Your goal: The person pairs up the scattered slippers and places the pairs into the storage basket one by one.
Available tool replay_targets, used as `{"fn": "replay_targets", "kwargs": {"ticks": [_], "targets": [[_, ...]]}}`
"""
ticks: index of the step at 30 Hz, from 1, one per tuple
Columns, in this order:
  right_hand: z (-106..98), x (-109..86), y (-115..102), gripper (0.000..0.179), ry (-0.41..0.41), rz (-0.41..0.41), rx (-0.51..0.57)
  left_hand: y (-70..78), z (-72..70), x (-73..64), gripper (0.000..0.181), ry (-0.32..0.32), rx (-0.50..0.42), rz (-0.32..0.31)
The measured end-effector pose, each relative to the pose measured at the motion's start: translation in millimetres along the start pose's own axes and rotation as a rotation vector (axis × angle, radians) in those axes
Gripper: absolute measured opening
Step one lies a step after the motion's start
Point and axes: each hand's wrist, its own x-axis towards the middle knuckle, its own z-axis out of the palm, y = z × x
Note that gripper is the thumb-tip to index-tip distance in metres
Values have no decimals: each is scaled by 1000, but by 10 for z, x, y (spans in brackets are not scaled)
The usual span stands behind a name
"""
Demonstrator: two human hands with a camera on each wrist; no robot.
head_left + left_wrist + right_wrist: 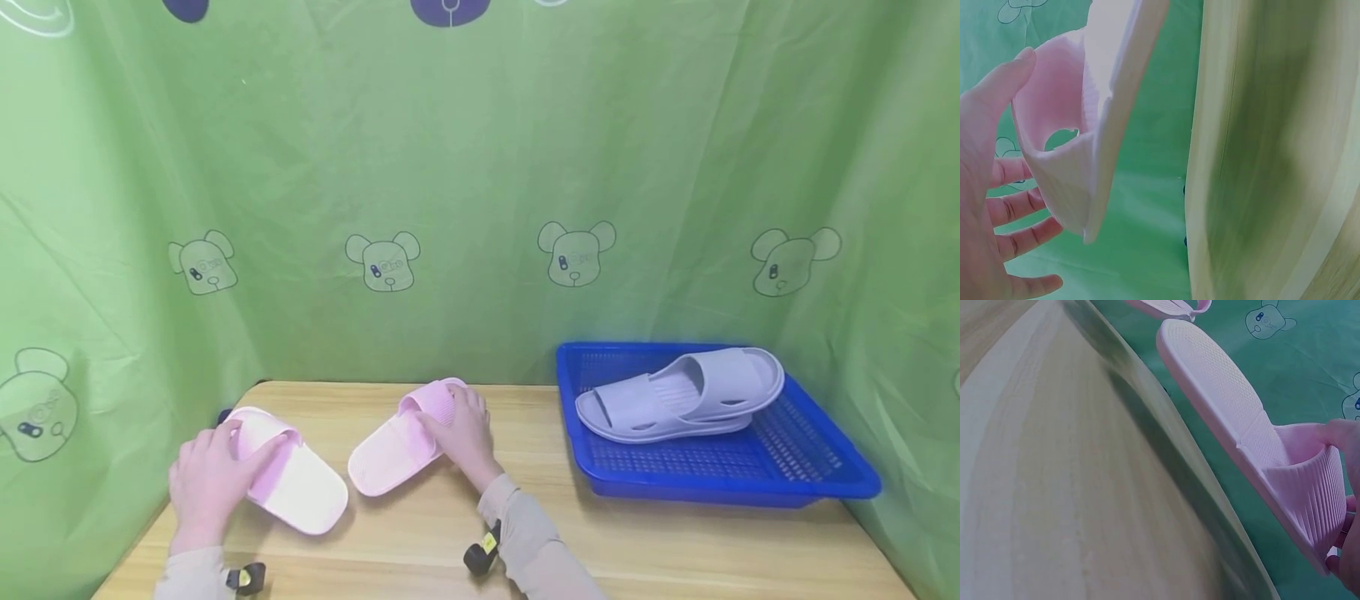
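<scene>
Head view: lower left, left hand (pixel 208 477), fingers (pixel 1017 210) pinching a pale-pink, round-ended, rubbery-looking slipper (pixel 309 492); lower centre, right hand (pixel 467 435) pinching a matching, ribbed-strapped pink slipper (pixel 384 458).

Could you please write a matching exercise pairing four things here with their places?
1. Two pale grey open-toed slippers
2. Blue rectangular plastic basket
3. Green patterned fabric backdrop
4. Two pink ribbed-strap slippers

A. Behind the pale wooden table
B. Gripped by left hand and right hand
C. Lying inside the basket
D. On the table, at right

Pairs: 1-C; 2-D; 3-A; 4-B
</scene>
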Motion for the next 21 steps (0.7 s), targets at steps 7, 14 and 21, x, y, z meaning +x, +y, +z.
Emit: {"fn": "replay_targets", "kwargs": {"ticks": [7, 14, 21], "targets": [[-17, 20, 13, 76, 15, -3, 0, 23, 14, 5, 98, 9, 6, -8], [-29, 5, -8, 77, 25, -18, -7, 104, 41, 5, 100, 52, 6, -36], [-54, -9, -69, 76, 33, -29, -42, 172, 80, 4, 100, 70, 5, -62]]}}
